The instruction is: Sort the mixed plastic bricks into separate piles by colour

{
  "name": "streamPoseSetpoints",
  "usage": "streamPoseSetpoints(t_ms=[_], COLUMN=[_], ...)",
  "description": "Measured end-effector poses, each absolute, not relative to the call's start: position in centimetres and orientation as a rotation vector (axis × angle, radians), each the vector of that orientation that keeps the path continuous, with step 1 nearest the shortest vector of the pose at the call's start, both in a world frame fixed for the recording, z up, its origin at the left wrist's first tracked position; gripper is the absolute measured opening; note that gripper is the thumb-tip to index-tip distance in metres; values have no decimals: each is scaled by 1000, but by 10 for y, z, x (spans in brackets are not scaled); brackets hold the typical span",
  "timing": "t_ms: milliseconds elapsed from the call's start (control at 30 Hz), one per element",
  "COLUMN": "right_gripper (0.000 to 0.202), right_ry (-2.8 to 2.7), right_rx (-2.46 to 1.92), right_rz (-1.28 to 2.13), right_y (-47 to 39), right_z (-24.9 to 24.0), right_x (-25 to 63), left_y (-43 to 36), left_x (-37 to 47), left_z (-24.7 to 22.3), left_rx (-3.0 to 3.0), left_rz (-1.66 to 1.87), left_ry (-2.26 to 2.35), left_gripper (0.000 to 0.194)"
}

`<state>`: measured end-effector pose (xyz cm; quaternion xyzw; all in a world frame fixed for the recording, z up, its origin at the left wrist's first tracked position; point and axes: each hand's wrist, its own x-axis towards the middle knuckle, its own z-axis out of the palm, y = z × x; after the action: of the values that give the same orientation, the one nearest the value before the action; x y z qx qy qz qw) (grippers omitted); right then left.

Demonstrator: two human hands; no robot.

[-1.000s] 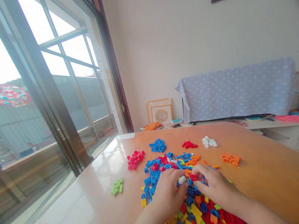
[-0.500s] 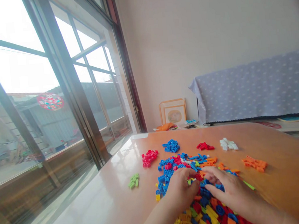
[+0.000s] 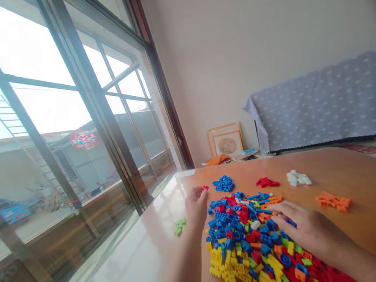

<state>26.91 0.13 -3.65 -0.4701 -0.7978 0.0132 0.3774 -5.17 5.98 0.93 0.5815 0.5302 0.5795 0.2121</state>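
Observation:
On the table, a large mixed heap of toy building bricks (image 3: 231, 225) spreads in blue, yellow, red, orange and green. My left hand (image 3: 196, 206) is beyond the heap's left side, over the small pile of pinkish-red bricks (image 3: 205, 187), which it mostly covers. Its fingers are curled together, and what they hold is hidden. My right hand (image 3: 299, 223) lies over the heap's right side, fingers stretched out near some orange bricks and not closed on anything.
Small sorted piles surround the heap: light green bricks (image 3: 180, 226), blue bricks (image 3: 223, 183), red bricks (image 3: 267, 182), white bricks (image 3: 298, 178) and orange bricks (image 3: 334, 201). A tall window (image 3: 106, 122) stands left of the table (image 3: 146, 256).
My left hand has moved from the middle of the heap leftward and away to the pinkish-red pile. My right hand has drawn back to the right, uncovering the heap's middle. The view has shifted slightly.

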Motion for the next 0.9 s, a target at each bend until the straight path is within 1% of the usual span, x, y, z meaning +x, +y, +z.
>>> streamPoseSetpoints(t_ms=[167, 367, 467, 600, 900], right_gripper=[29, 28, 28, 27, 25], right_ry=[-2041, -2030, -2043, -2048, -2043], right_rx=[-1194, -1183, -1202, -1203, -1222], right_rz=[57, 56, 66, 64, 40], right_y=[-1, -2, -1, -1, -2], right_z=[-32, -31, -32, -33, -32], right_x=[270, 269, 269, 269, 268], left_y=[81, 92, 99, 109, 118], left_x=[-105, -140, -142, -139, -135], left_z=[8, -9, -19, -28, -30], left_rx=[1605, 1564, 1591, 1638, 1632], left_rz=[1455, 1077, 895, 748, 679], left_ry=[1997, 2472, 2572, 2627, 2689], left_gripper=[29, 29, 28, 27, 27])
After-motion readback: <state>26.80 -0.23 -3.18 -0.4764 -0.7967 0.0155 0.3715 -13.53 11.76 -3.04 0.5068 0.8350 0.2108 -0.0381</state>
